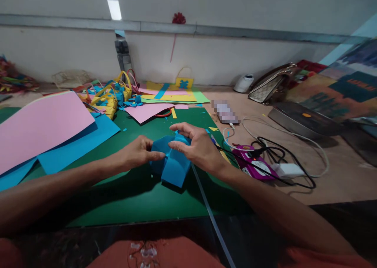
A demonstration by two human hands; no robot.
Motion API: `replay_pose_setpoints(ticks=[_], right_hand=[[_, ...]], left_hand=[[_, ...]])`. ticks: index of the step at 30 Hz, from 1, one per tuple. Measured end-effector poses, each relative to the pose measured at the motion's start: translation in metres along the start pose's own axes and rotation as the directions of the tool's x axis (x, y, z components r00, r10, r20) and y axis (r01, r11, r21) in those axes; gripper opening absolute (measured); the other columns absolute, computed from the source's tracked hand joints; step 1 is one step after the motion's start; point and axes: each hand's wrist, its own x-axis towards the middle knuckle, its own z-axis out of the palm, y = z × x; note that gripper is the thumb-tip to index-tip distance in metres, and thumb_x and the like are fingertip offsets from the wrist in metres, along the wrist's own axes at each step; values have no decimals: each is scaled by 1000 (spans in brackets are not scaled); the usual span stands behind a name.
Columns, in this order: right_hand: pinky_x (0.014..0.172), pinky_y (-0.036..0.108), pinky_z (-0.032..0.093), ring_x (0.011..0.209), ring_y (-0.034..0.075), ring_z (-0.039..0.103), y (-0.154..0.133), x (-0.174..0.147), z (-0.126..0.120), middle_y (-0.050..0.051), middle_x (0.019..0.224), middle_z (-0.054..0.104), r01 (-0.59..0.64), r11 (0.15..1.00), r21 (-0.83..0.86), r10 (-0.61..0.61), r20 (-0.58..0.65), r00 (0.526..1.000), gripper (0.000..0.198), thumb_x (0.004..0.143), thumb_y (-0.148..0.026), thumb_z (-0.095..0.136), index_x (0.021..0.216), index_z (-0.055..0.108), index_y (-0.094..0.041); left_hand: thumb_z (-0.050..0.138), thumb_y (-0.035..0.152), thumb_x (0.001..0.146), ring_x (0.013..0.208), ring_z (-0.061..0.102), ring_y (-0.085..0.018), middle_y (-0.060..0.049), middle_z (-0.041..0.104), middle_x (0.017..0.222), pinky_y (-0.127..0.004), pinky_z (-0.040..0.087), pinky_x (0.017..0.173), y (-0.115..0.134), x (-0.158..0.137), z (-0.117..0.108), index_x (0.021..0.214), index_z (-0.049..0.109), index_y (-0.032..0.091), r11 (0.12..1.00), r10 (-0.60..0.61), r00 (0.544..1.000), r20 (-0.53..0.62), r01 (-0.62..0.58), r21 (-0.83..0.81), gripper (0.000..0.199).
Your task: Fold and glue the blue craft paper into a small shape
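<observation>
With fingers and thumb of the left hand [140, 152], pinching the left side of a folded blue paper form [175, 170] at the centre of the frame. With the right hand [202, 147], clasping its upper right part between curved fingers and thumb. Underneath, a green mat [118, 205]; at left, a pink sheet [50, 123] over a blue sheet [81, 147]; at right, a purple power strip [257, 168].

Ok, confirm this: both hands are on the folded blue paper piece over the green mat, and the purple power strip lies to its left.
Not quite: the head view shows the purple power strip lying to the right of the folded blue paper piece. The rest stands.
</observation>
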Motion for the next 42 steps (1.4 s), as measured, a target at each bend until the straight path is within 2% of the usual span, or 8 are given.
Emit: replay_pose_setpoints(ticks=[3,6,11,15,19,25,34,42], right_hand=[[80,35,50,95,21,63,0,-2,-3,8,104,66,29,995,-98,-34,-53,998,33,76,-25,62,108,57,-16],[86,39,46,103,24,58,3,-4,-6,13,109,63,175,938,-300,-225,-139,964,34,81,-26,58,113,55,-13],[92,45,40,107,26,52,10,-17,2,16,106,62,446,625,-641,-619,-57,784,34,87,-31,51,113,54,-9],[90,41,41,95,21,56,11,-35,21,9,89,64,576,426,-698,-724,119,680,24,84,-26,57,104,61,-14],[98,52,30,122,31,39,13,-40,35,15,118,59,500,364,-786,-687,136,714,32,82,-38,57,108,62,-18],[98,55,23,127,37,32,21,-30,36,19,131,51,399,310,-863,-568,168,805,44,76,-49,61,103,64,-14],[96,54,28,129,35,33,26,-28,37,17,132,51,406,296,-865,-566,183,804,29,85,-21,51,113,60,-19],[98,55,24,130,35,30,29,-26,38,18,133,49,395,294,-870,-563,176,808,26,85,-21,51,109,62,-16]], left_hand=[[71,33,64,49,48,-8,2,60,55,-20,39,53,1,6,3,57,60,12,999,3,1000,-9,-3,-41,24],[68,32,67,48,49,-8,2,60,55,-21,40,52,-1,11,6,60,60,13,990,-22,991,-134,3,-139,22],[68,29,66,41,45,-7,4,52,46,-19,37,43,-3,17,11,56,53,14,935,-93,928,-361,-43,-351,24],[67,22,67,40,45,-6,5,52,48,-18,40,43,-3,19,15,59,53,14,853,-98,923,-372,-115,-510,18],[66,18,68,39,45,-6,4,52,49,-19,42,42,-8,21,16,58,52,14,785,-111,925,-364,-142,-602,18],[62,18,71,53,56,-10,0,58,62,-26,54,53,-13,21,18,69,57,13,744,-85,950,-302,-141,-653,8],[60,21,73,44,51,-9,2,53,49,-28,54,53,-18,21,22,53,48,14,726,-114,961,-251,-92,-681,25],[66,25,66,45,50,-9,4,50,49,-30,55,49,-15,23,22,56,51,14,691,-104,963,-249,-110,-715,21]])
